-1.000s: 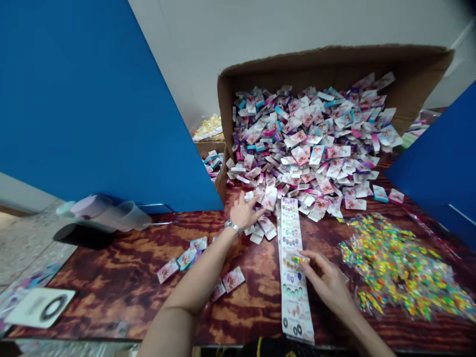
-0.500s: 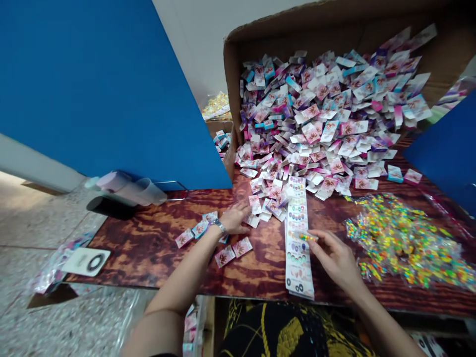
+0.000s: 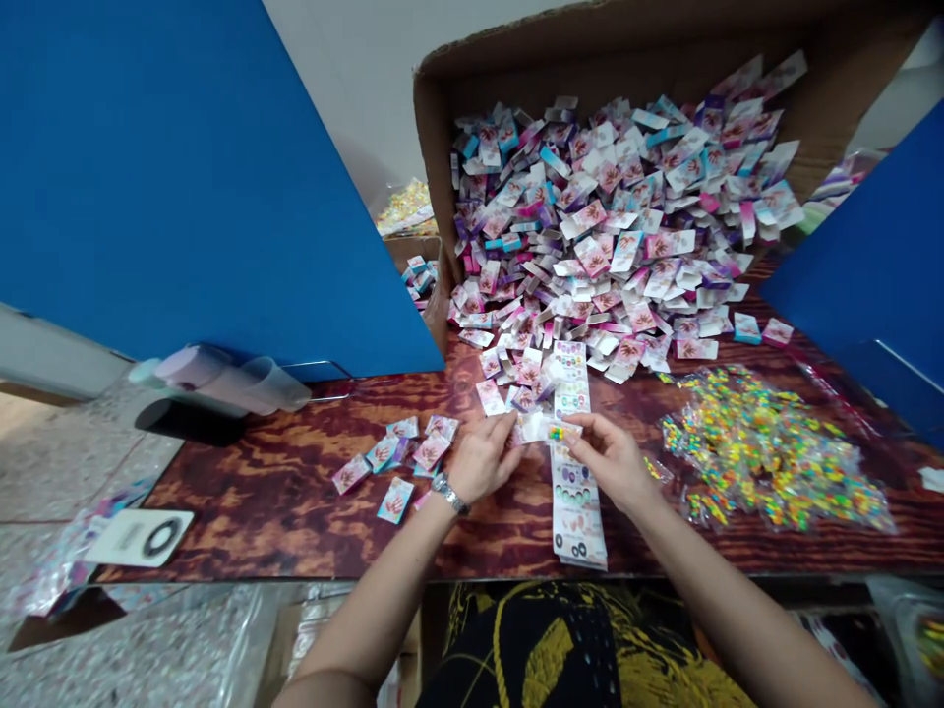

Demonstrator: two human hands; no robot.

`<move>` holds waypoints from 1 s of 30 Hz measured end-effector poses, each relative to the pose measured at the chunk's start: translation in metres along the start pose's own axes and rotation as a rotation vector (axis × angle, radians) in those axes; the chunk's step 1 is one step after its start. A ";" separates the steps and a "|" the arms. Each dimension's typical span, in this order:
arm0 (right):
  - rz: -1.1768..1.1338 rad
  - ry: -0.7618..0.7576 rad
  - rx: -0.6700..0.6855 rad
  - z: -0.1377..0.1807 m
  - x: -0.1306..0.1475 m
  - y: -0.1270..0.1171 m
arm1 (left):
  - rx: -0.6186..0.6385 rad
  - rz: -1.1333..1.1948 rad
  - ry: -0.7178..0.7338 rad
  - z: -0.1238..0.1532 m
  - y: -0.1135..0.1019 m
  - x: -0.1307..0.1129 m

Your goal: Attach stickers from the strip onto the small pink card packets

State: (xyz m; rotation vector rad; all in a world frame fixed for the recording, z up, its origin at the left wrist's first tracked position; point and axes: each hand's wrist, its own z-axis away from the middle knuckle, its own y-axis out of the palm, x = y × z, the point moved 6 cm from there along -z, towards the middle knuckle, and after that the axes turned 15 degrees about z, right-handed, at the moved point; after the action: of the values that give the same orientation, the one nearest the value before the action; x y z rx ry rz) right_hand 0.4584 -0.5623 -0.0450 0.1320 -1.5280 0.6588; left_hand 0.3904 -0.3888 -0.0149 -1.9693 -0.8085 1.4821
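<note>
My left hand, with a watch at the wrist, is closed on a small open carton, whose white flap points right. Opposite it, my right hand pinches a small clear packet of yellow, green and orange pieces at the carton's end. Whether the packet is partly inside, I cannot tell. Beneath both lies a stack of long printed paper strips. Several small cartons printed with hands lie left of my left hand. A heap of similar packets spreads to the right.
A large cardboard box on its side spills many small cartons onto the wood-patterned table. Blue panels flank it. Plastic cups and a white device with a black ring sit at the left.
My left hand has picked up a carton from the pile's edge. My right hand has brought the packet left to it. More cartons lie at left, and the view has shifted slightly.
</note>
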 end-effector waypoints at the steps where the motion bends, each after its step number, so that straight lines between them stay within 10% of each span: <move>1: 0.015 -0.006 -0.012 -0.002 0.001 0.000 | -0.025 0.008 0.014 0.001 0.002 -0.008; 10: 0.485 -0.201 -0.059 0.006 0.039 -0.012 | -0.028 -0.246 0.074 0.004 0.018 -0.045; 20: 0.120 -0.083 0.285 0.002 0.016 -0.003 | 0.011 -0.219 0.103 0.001 0.028 -0.047; 30: 0.047 -0.015 0.175 -0.001 0.002 -0.010 | 0.046 -0.295 0.123 0.001 0.039 -0.053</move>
State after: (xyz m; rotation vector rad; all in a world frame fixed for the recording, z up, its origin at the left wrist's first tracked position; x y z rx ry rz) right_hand 0.4634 -0.5693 -0.0404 0.2346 -1.4904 0.8309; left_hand 0.3833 -0.4533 -0.0095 -1.7967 -0.9548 1.1867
